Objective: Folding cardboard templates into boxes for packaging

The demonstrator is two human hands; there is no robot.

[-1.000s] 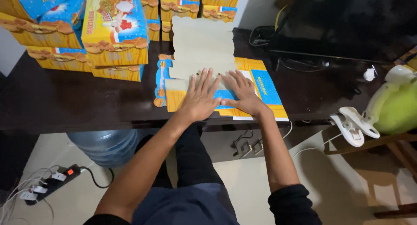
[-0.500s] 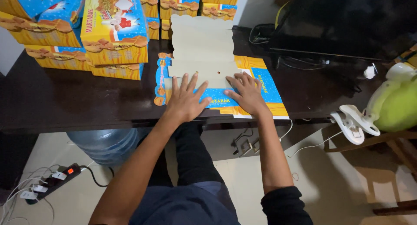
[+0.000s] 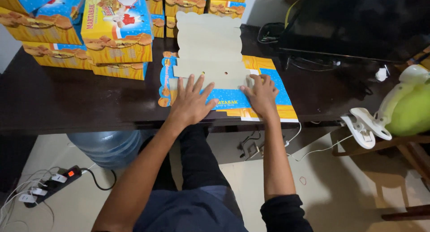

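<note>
On the dark table (image 3: 67, 102), at its near edge, lies the flat unfolded carton blank (image 3: 224, 86), printed blue and yellow on its lower panels and plain beige where its upper flaps show their inner side. We use this blank as our landmark. Our left hand (image 3: 190, 102) rests on its near left part, open and flat, fingers spread, palm down on the blue panel, fingertips reaching the beige flap. Our right hand (image 3: 261, 95) presses on the near right part of the blank, fingers bent at the edge where the beige flap meets the printed panel; it is not clenched, and we cannot tell whether it pinches the flap or only pushes on it. The two hands are apart, with a strip of the blue panel between them.

Left of the blank and farther back stands a stack of assembled boxes (image 3: 112, 32) in the same blue and yellow print, with more boxes in a row beyond the blank. Right of the blank, at the back, sits a dark monitor (image 3: 358, 21) with cables by its base. Below the blank's left side, under the table, stands a water jug (image 3: 105, 147), and further left on the floor lies a power strip (image 3: 51, 185).
</note>
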